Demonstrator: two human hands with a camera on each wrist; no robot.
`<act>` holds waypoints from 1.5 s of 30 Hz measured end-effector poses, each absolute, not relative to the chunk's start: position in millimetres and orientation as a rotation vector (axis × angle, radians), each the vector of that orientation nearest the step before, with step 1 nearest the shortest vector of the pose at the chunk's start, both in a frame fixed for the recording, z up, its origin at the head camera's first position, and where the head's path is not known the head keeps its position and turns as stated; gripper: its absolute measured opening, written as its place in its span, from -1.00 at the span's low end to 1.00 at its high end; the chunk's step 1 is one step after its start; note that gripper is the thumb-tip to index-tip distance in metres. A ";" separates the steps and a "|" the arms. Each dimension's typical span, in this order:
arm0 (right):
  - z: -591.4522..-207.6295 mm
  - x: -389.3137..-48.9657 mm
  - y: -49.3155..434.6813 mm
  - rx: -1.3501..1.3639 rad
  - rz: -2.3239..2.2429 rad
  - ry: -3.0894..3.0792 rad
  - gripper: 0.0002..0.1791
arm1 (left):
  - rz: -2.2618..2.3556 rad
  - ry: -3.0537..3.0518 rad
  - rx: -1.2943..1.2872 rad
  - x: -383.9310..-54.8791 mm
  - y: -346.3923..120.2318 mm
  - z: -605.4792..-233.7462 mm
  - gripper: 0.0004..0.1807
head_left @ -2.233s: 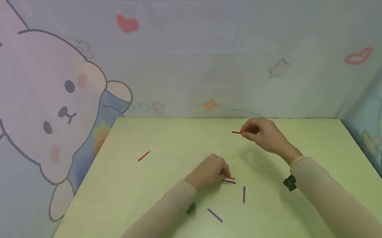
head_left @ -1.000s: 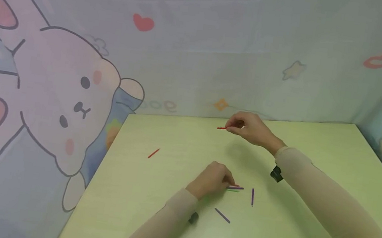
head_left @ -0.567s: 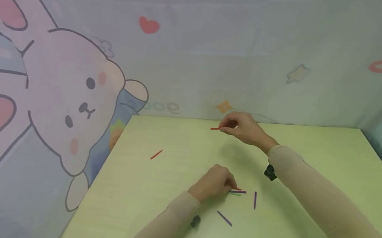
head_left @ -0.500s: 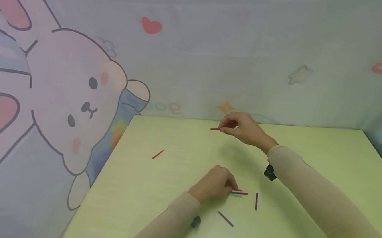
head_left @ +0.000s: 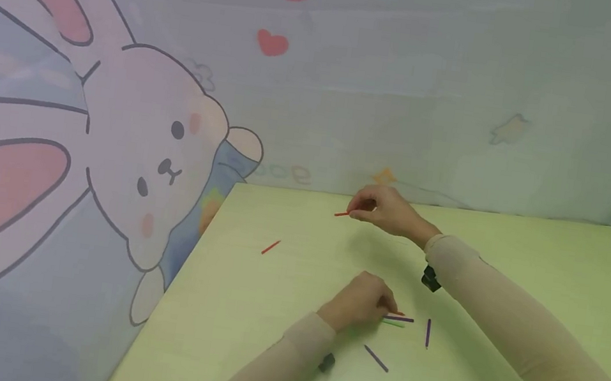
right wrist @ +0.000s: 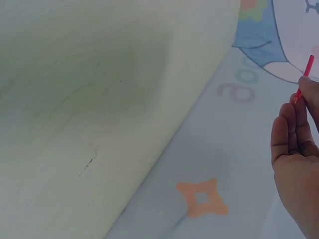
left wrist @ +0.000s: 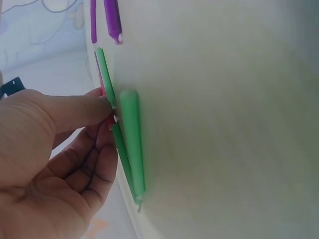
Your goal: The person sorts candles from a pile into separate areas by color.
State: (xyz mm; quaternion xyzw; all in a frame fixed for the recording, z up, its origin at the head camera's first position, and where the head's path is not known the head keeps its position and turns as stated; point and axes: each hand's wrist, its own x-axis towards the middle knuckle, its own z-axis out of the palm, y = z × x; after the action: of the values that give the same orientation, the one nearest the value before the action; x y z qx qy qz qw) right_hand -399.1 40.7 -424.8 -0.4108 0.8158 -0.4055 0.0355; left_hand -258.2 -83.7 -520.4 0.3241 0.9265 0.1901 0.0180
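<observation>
My right hand pinches a thin red candle between thumb and fingertips, held above the back part of the table. In the right wrist view that candle sticks out past the fingertips. Lower down, my left hand is at the tabletop, its thumb and finger pinching another red candle, mostly hidden by the fingers. A purple candle and a light green candle lie beside those fingertips. The left wrist view shows green candles close to the left hand, one with its wick visible.
A loose red candle lies at the left of the pale table. Two more purple candles lie nearer the front, one upright in view, the other slanted. A printed cloth backdrop borders the table's back edge.
My right hand has moved left over the table with the red candle. The left hand stays at the same group of candles. The head view has turned left, shifting the scene rightward.
</observation>
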 end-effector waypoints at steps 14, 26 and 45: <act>-435.7 -403.0 30.2 -1.292 -1.217 2.459 -0.93 | 0.595 2.862 1.008 -249.6 -78.6 -521.8 -0.77; -439.2 -408.4 8.3 -1.370 -1.176 2.421 -0.89 | 0.585 2.876 0.997 -249.7 -76.7 -519.6 -0.82; -457.0 -416.1 -31.0 -1.532 -1.026 2.296 -0.94 | 0.532 2.943 1.048 -252.3 -85.9 -517.3 -0.81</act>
State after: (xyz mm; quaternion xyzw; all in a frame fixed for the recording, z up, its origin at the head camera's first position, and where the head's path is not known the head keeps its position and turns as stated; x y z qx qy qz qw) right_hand -416.1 -31.0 -457.0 -0.5177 0.7760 -0.3468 0.0981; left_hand -252.3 -85.9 -517.3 0.3306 0.9286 0.1679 -0.0139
